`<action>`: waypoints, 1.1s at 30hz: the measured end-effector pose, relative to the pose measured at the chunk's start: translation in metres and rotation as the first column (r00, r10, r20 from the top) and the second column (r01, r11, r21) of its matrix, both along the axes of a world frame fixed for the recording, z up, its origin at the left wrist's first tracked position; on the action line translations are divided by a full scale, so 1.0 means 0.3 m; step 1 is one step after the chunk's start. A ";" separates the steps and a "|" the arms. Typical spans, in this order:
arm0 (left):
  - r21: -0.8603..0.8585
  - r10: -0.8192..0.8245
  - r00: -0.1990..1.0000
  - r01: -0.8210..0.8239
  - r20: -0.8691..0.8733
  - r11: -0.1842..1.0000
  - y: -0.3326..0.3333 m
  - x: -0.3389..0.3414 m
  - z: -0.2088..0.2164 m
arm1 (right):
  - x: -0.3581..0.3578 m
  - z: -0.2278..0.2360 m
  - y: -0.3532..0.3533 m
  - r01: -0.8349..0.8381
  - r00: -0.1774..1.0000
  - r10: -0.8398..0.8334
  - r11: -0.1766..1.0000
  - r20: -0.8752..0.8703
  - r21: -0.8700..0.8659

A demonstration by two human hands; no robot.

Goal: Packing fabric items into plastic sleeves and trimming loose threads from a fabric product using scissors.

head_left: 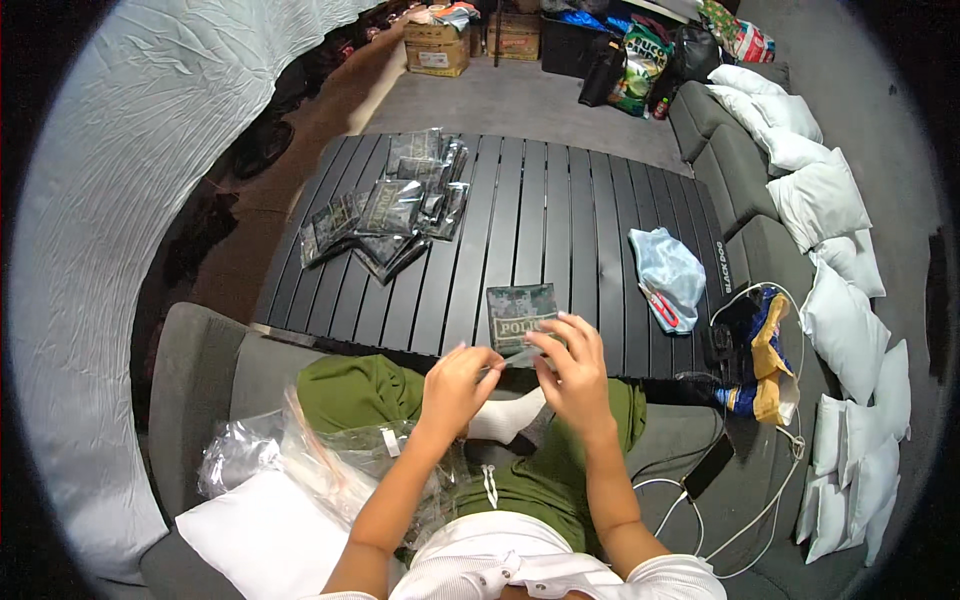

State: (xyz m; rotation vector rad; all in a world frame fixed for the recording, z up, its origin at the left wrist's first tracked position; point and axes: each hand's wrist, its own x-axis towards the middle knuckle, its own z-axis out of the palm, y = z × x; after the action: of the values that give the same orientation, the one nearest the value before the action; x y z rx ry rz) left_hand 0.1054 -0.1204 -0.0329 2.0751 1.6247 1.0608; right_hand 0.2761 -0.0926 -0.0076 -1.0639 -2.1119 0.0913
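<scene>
A dark camouflage folded item with a lettered panel lies at the table's near edge, in a clear plastic bag. My left hand pinches the bag's near left edge between thumb and fingers. At the near right side, my right hand curls its fingers over the bag, the thumb hidden in part beneath. Farther off to the left lies a loose pile of similar bagged camouflage items, several of them overlapping.
The black slatted table bears a light blue cloth with red-handled scissors at right. Clear plastic bags lie by my left thigh. A black phone, white cables and white pillows are on the grey sofa.
</scene>
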 end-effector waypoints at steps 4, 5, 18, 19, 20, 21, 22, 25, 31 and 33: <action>-0.047 0.138 0.951 -0.130 0.278 0.990 -0.016 0.010 -0.028 | -0.002 -0.033 -0.028 -0.192 0.972 0.186 0.981 -0.145 -0.026; -0.049 0.134 0.950 -0.125 0.281 0.991 -0.014 0.015 -0.022 | -0.014 -0.047 -0.029 -0.212 0.975 0.205 0.973 -0.085 -0.086; -0.455 0.158 0.756 0.200 0.635 0.868 -0.034 0.004 0.003 | -0.028 -0.181 -0.007 -0.291 0.955 0.292 0.956 0.050 -0.033; -0.460 0.179 0.729 0.206 0.661 0.864 -0.036 0.008 0.015 | -0.023 -0.184 -0.009 -0.287 0.955 0.290 0.956 0.064 -0.057; -0.462 0.182 0.728 0.203 0.660 0.864 -0.038 0.007 0.030 | -0.022 -0.180 -0.013 -0.290 0.954 0.294 0.955 0.063 -0.059; -0.461 0.151 0.809 0.161 0.568 0.873 -0.036 0.004 0.048 | -0.020 -0.169 -0.018 -0.275 0.957 0.280 0.959 0.073 -0.074; -0.456 0.121 0.877 0.119 0.464 0.882 -0.035 0.001 0.055 | -0.020 -0.160 -0.024 -0.260 0.960 0.267 0.961 0.084 -0.089; -0.337 -0.004 0.945 0.121 0.327 0.934 -0.032 -0.013 0.042 | -0.021 -0.146 -0.040 -0.258 0.957 0.261 0.965 0.130 -0.039; -0.180 0.004 0.991 -0.028 -0.134 0.983 -0.039 -0.026 0.064 | -0.033 -0.135 -0.057 -0.207 0.962 0.184 0.973 0.204 0.101; -0.159 0.022 0.986 -0.049 -0.168 0.986 -0.038 -0.014 0.083 | -0.031 -0.107 -0.060 -0.253 0.929 0.208 0.961 0.306 0.115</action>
State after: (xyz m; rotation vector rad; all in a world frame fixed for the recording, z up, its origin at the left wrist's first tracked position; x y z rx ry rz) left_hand 0.1013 -0.1318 -0.0079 2.0800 1.7685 0.7540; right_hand 0.2666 -0.1105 -0.0397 -0.7709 -2.4618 -0.1207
